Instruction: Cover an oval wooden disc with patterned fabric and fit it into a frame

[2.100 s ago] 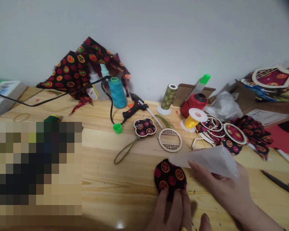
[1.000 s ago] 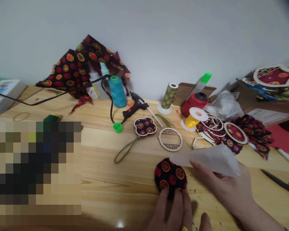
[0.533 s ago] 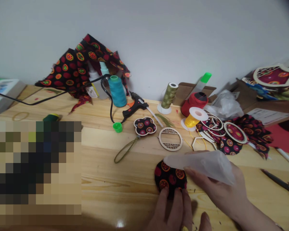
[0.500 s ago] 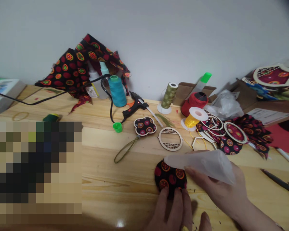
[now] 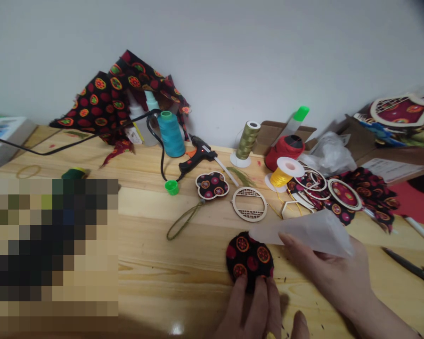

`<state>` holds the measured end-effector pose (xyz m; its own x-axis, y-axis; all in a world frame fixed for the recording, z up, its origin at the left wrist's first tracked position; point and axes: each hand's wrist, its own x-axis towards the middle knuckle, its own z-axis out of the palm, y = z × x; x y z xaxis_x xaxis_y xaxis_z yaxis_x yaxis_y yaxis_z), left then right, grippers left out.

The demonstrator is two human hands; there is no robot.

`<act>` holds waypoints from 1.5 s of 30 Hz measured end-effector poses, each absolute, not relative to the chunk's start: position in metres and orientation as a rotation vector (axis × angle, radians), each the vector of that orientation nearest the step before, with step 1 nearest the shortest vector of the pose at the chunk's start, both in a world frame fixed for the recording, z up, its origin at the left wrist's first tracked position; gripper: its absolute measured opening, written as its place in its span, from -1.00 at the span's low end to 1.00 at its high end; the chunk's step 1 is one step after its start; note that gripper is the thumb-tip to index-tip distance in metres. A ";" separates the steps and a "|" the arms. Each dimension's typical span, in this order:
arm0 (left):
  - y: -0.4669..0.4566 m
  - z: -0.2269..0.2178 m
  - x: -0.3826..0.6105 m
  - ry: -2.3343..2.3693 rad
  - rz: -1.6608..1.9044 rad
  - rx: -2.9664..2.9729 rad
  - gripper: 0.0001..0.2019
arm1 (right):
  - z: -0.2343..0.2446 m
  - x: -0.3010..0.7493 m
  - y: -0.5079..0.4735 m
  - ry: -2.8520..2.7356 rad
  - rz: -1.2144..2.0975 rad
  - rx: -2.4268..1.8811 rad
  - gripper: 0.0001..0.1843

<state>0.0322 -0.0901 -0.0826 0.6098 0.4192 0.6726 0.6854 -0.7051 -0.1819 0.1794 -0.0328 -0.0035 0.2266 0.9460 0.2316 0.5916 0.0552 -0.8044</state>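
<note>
A round disc covered in black patterned fabric [image 5: 253,256] lies on the wooden table in front of me. The fingertips of my left hand [image 5: 254,308] press on its near edge, fingers apart and the thumb off to the right. In my right hand [image 5: 342,278] is a translucent white glue bottle [image 5: 314,233], tilted almost flat. Its tip points left and reaches the disc's upper right rim; I cannot tell whether it touches. Just beyond sits a round wooden lattice frame [image 5: 249,205], with a flower-shaped fabric piece with a wooden rim [image 5: 212,185] to its left.
Toward the wall stand a hot glue gun [image 5: 198,153], a blue thread cone [image 5: 172,134] and a yellow cord spool [image 5: 281,174]. A green cap [image 5: 171,187] sits left. Scissors [image 5: 411,268] lie at right, near a cardboard box [image 5: 392,162]. A pixelated patch covers the lower left.
My right hand and the glue bottle have shifted slightly right, the tip sliding along the disc's upper rim. My left hand and the disc keep their place.
</note>
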 end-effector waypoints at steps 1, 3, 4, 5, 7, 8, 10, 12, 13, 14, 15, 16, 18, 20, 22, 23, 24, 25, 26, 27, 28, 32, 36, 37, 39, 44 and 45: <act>-0.090 -0.082 0.032 -0.885 -0.857 -2.411 -0.81 | -0.004 0.180 -0.033 -1.473 0.516 -1.635 -0.72; -0.090 -0.082 0.032 -0.882 -0.854 -2.419 -0.80 | -0.005 0.181 -0.033 -1.509 0.503 -1.633 -0.71; -0.090 -0.081 0.032 -0.876 -0.847 -2.423 -0.80 | -0.005 0.182 -0.033 -1.534 0.492 -1.630 -0.70; -0.090 -0.081 0.032 -0.874 -0.837 -2.427 -0.79 | -0.006 0.182 -0.034 -1.556 0.482 -1.629 -0.69; -0.090 -0.081 0.032 -0.865 -0.818 -2.430 -0.79 | -0.009 0.183 -0.034 -1.592 0.476 -1.619 -0.69; -0.090 -0.081 0.032 -0.866 -0.812 -2.430 -0.79 | -0.010 0.183 -0.034 -1.609 0.483 -1.605 -0.69; -0.091 -0.081 0.031 -0.862 -0.809 -2.432 -0.81 | -0.010 0.183 -0.034 -1.642 0.521 -1.565 -0.72; -0.091 -0.081 0.031 -0.863 -0.813 -2.434 -0.82 | -0.010 0.181 -0.035 -1.660 0.588 -1.515 -0.78; -0.091 -0.081 0.031 -0.867 -0.819 -2.434 -0.81 | -0.009 0.180 -0.035 -1.651 0.620 -1.504 -0.81; -0.091 -0.080 0.032 -0.868 -0.828 -2.429 -0.81 | -0.008 0.179 -0.036 -1.633 0.643 -1.507 -0.81; -0.091 -0.080 0.032 -0.866 -0.839 -2.424 -0.80 | -0.007 0.178 -0.036 -1.612 0.649 -1.525 -0.80; -0.091 -0.079 0.032 -0.871 -0.849 -2.421 -0.79 | -0.006 0.178 -0.036 -1.595 0.633 -1.553 -0.81; -0.091 -0.078 0.033 -0.881 -0.870 -2.415 -0.77 | -0.005 0.179 -0.037 -1.589 0.555 -1.610 -0.75; -0.092 -0.077 0.034 -0.895 -0.886 -2.411 -0.78 | -0.005 0.180 -0.036 -1.602 0.484 -1.635 -0.68; -0.092 -0.077 0.034 -0.900 -0.889 -2.416 -0.79 | -0.005 0.181 -0.035 -1.584 0.470 -1.639 -0.68; -0.092 -0.077 0.034 -0.897 -0.883 -2.422 -0.79 | -0.005 0.181 -0.034 -1.562 0.479 -1.641 -0.68; -0.092 -0.077 0.034 -0.894 -0.870 -2.432 -0.79 | -0.005 0.181 -0.034 -1.534 0.492 -1.643 -0.68; -0.092 -0.077 0.033 -0.889 -0.856 -2.440 -0.79 | -0.004 0.180 -0.033 -1.501 0.509 -1.642 -0.69; -0.092 -0.077 0.033 -0.879 -0.845 -2.446 -0.78 | -0.004 0.179 -0.033 -1.466 0.529 -1.639 -0.70; -0.092 -0.076 0.033 -0.873 -0.839 -2.450 -0.79 | -0.004 0.178 -0.033 -1.434 0.550 -1.631 -0.72; -0.092 -0.076 0.032 -0.870 -0.843 -2.447 -0.79 | -0.005 0.178 -0.033 -1.404 0.571 -1.622 -0.73; -0.091 -0.075 0.032 -0.880 -0.854 -2.429 -0.81 | -0.010 0.182 -0.030 -1.263 0.707 -1.603 -0.70; -0.091 -0.074 0.033 -0.883 -0.859 -2.424 -0.83 | -0.011 0.189 -0.023 -1.023 1.062 -1.323 -0.75; -0.091 -0.074 0.033 -0.883 -0.868 -2.417 -0.83 | -0.010 0.190 -0.021 -0.955 1.142 -1.241 -0.78; -0.092 -0.076 0.033 -0.892 -0.875 -2.414 -0.83 | -0.007 0.191 -0.018 -0.813 1.261 -1.145 -0.80; -0.094 -0.080 0.031 -0.881 -0.835 -2.447 -0.80 | 0.000 0.192 -0.014 -0.531 1.393 -1.059 -0.78; -0.094 -0.081 0.031 -0.876 -0.833 -2.451 -0.79 | 0.000 0.192 -0.014 -0.507 1.412 -1.047 -0.77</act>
